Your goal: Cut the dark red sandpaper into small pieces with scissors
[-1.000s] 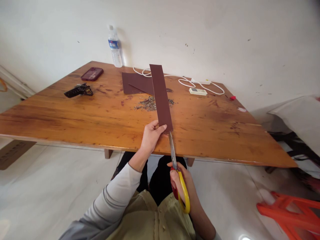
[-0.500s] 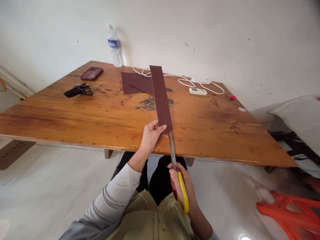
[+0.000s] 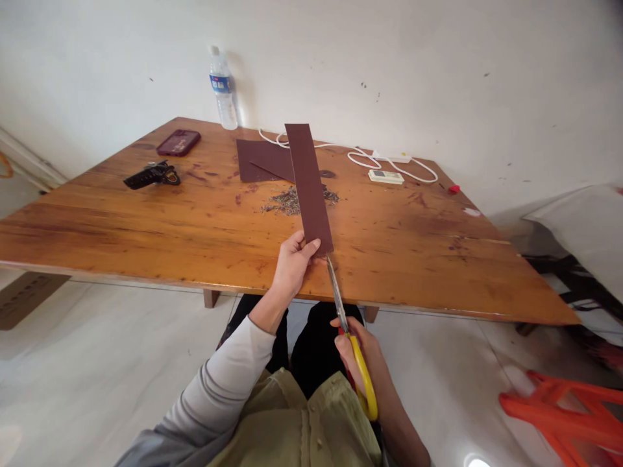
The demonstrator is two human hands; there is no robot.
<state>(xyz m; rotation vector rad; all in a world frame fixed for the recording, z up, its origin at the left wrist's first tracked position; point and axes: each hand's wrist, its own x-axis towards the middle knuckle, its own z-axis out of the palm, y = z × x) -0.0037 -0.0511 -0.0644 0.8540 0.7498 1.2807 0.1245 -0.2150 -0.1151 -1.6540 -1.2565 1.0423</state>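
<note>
My left hand (image 3: 294, 261) pinches the near end of a long dark-maroon strip (image 3: 309, 185), which looks like sandpaper or stiff paper and points away from me above the table. In my right hand (image 3: 363, 353) is a pair of scissors (image 3: 337, 292) with yellow and red handles; the blades look nearly closed, their tips at the strip's near right corner. Behind the strip lies a pile of small dark shreds (image 3: 283, 202), partly covered by it. Farther back, a maroon sheet (image 3: 257, 155) lies flat with a narrow piece across it.
On the wooden table (image 3: 413, 246) are a bottle (image 3: 224, 94) by the wall, a phone (image 3: 178, 143), a black clip-like object (image 3: 152, 174), a white cable (image 3: 360, 155), a small white remote-like device (image 3: 385, 176) and a red bit (image 3: 454, 189). An orange stool (image 3: 559, 408) stands lower right.
The strip and my left hand have shifted slightly left. My right hand has tilted the scissors, their handles swinging to the right.
</note>
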